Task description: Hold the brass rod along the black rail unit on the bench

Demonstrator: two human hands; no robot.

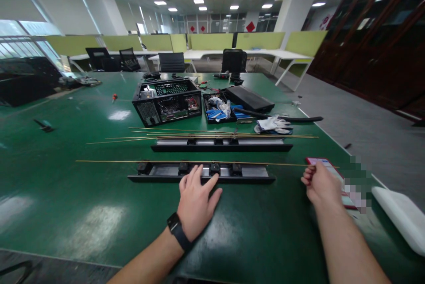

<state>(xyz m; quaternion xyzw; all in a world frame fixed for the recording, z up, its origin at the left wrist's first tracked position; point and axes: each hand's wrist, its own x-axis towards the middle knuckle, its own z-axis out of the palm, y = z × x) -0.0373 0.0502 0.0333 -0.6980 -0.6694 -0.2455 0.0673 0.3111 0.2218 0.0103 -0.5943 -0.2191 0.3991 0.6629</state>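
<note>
Between the fingertips of my right hand (322, 181) is the right end of a long thin brass-coloured rod (109, 161). The rod runs leftward across the black blocks (183, 167) on the nearer metal rail (162, 179). My left hand (198, 197), wearing a black watch, rests with fingers spread at the front edge of this rail, close to one block. Behind it lies a second similar rail (222, 147) with several more thin rods (119, 138) on top. A red-edged flat item (310, 160), partly hidden, lies under my right hand.
An open black computer case (168, 102) stands at the back of the green table (83, 195). Beside it are a tray (219, 119) of blue-and-white gloves, a black panel (250, 98), more gloves (274, 124) and a black tube (299, 119). A white object (400, 215) lies at right.
</note>
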